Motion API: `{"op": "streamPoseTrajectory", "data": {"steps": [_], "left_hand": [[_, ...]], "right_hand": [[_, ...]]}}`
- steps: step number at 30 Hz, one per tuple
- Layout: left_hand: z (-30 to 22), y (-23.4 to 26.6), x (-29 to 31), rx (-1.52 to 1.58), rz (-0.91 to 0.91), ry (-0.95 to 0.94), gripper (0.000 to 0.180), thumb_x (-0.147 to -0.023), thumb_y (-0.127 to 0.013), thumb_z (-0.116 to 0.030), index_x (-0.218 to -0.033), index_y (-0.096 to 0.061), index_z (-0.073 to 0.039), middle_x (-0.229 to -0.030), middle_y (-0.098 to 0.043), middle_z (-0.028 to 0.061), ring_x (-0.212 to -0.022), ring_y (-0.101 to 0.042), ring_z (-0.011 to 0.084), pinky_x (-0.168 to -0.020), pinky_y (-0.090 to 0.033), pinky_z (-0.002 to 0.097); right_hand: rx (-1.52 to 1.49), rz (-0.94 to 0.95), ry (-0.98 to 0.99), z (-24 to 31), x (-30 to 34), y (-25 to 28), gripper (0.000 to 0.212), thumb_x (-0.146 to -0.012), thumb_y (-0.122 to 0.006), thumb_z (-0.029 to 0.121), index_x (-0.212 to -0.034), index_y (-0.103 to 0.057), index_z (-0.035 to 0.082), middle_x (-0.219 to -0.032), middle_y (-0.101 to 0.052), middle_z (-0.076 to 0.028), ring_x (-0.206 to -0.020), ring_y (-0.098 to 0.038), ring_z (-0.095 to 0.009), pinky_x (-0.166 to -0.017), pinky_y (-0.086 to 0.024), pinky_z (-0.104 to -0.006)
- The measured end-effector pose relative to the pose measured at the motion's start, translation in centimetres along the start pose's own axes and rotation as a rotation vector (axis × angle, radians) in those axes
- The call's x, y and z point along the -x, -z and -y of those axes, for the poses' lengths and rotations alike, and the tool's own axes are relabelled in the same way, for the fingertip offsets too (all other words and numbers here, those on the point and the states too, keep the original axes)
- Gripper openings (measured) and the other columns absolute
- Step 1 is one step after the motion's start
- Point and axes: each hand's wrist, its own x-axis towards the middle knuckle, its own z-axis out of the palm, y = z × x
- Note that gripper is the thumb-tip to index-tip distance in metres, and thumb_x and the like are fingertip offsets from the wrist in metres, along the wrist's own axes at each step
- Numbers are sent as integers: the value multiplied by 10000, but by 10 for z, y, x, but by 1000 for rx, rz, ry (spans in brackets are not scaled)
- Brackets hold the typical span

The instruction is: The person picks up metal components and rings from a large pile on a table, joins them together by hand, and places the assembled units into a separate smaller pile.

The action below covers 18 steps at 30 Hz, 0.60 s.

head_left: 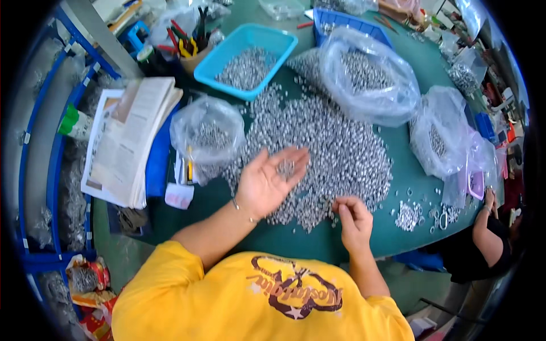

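Observation:
A wide heap of small silvery metal pieces [335, 145] covers the middle of the green table. Over its near left part my left hand [263, 186] is turned palm up with the fingers slightly curled. A few small metal pieces [286, 168] rest in that palm. At the near right edge of the heap is my right hand [356, 223], its thumb and fingertips pinched together. Whatever lies between those fingertips is too small to make out.
Behind the heap stand a turquoise tray [245, 92] and a large clear bag [369, 77], both holding metal pieces. A smaller bag [207, 136] and stacked papers [131, 142] sit left. Rings and small parts [424, 217] lie right, near another person's arm [490, 236].

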Motion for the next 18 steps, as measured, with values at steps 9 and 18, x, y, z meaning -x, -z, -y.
{"op": "streamPoseTrajectory", "data": {"steps": [9,18], "left_hand": [[6,-8,2,-51,-21,18,408,-932,-306,-194,-1215,-380,90,-1326,-322,252,-1273,-270,353,-1052,-266,432],[-59,-12,3,-426,51,-319,235,-863,-489,-45,-1086,-494,29,-941,-566,99,-773,-567,106,-594,-468,152]], "right_hand": [[-101,-31,-90,0,0,5,114,-861,-479,-21,-925,-573,-29,-852,-598,-48,-778,-578,-98,-716,-462,-212],[-105,-36,-114,0,3,6,127,-859,-464,-32,-939,-563,-32,-832,-577,-43,-760,-546,-93,-712,-442,-205]]}}
